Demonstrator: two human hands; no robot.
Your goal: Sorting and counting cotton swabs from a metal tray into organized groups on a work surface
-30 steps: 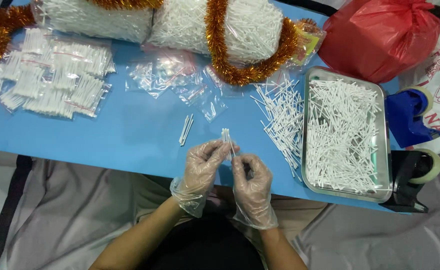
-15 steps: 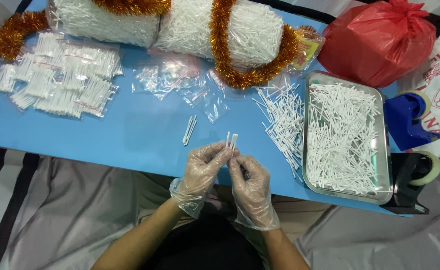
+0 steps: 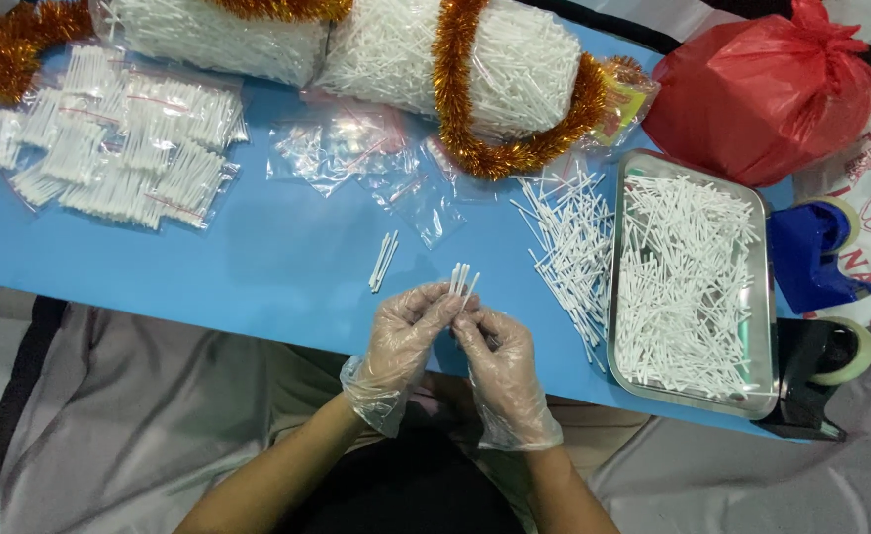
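Both hands wear clear plastic gloves and meet over the front edge of the blue table. My left hand pinches a small bunch of white cotton swabs upright. My right hand touches the bottom of the same bunch with its fingertips. A few loose swabs lie on the table just left of the hands. A loose pile of swabs lies to the right, beside a metal tray full of swabs.
Filled small bags of swabs lie at the far left, empty clear bags in the middle. Two big bags of swabs wrapped in orange tinsel sit at the back. A red plastic bag and blue tape dispenser stand at right.
The hands have stayed at the table's front edge, working the swab bunch; the bunch now stands a little taller above the fingers. The view has shifted slightly.
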